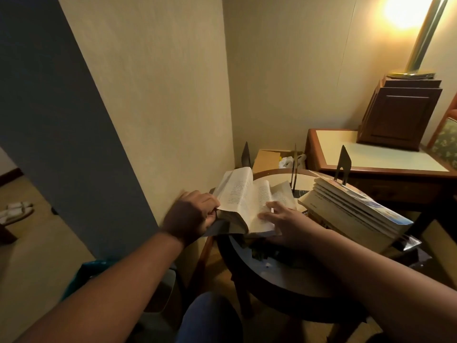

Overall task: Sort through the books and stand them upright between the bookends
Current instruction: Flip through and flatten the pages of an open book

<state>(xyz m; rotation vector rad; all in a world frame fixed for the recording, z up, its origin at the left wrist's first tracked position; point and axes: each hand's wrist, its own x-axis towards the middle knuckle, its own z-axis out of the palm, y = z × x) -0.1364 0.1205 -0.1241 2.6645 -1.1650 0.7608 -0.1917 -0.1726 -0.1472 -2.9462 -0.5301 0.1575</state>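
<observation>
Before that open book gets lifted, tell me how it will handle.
Probably floppy: pages of the open book curl and fan upward. Likely to splay or flip shut once released; the right hand presses a page flat, the left hand grips its edge.

Three bookends [246, 154] [294, 167] [345, 163] are counted mid-frame, one open book [241, 194], one stack of closed books [346, 209] right of centre (number unclear), two hands: left hand [190, 216], right hand [282, 219]

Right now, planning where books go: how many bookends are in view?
3 bookends: left one by the wall, middle one, right one behind the stack. More may be hidden.
</observation>
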